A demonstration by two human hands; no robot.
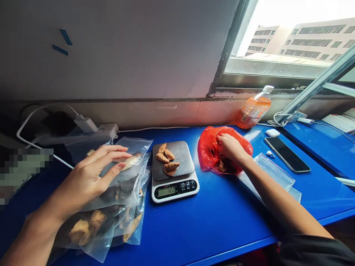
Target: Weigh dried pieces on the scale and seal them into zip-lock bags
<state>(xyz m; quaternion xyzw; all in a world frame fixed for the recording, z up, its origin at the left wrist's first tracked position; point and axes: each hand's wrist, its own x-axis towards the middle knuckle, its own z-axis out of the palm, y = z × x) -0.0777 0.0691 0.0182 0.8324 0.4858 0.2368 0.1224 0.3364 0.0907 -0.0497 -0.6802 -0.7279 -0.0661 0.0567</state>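
My left hand (93, 173) hovers with its fingers stretched out and apart over a pile of clear zip bags (126, 194), some with brown dried pieces (80, 232) inside. At the red plastic bag (205, 147), my right hand (229, 147) reaches into the mouth with curled fingers. Its fingertips are partly hidden, so what they hold cannot be made out. More brown pieces (222, 166) show inside that bag. Between my hands stands a white digital scale (177, 192) that appears to read 12.2. Several curled, dried brown slices (170, 169) lie on its dark plate (183, 151).
Flat clear bags (273, 171) lie under my right forearm. Right of them are a phone (287, 154), a white earbud (270, 154) and its case (272, 133). An orange drink bottle (254, 109) stands by the wall. A power strip (108, 133) with a charger (85, 123) sits back left.
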